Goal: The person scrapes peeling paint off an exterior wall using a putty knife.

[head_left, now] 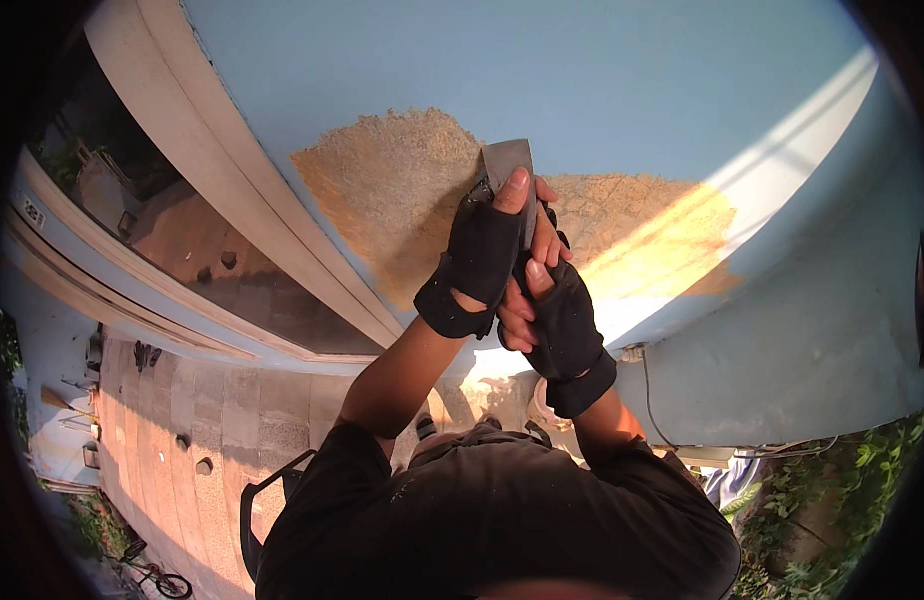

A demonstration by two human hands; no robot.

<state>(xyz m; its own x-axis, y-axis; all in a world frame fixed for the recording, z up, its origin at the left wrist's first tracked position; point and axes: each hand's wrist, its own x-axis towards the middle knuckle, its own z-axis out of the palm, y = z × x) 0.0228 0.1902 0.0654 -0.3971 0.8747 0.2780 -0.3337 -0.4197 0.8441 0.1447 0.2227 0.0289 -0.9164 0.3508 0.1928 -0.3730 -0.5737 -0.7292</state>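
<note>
Both my hands wear black fingerless gloves and meet in front of a blue wall (552, 67). My left hand (486, 247) grips a flat grey metal scraper blade (508, 155), its thumb pressed on the face and the broad edge pointing up. Close against it, my right hand (563, 304) is closed around a dark handle-like part, mostly hidden by the fingers. Behind the hands, a rough patch of bare plaster (402, 180) spreads to both sides, its right part (642, 225) crossed by a band of sunlight.
At the left stands a window frame (229, 202) with dark reflecting glass. A bucket (549, 405) is on the floor near my feet, and a black chair (252, 517) is at lower left. A cable (649, 397) hangs from a wall outlet. Plants (829, 487) grow at lower right.
</note>
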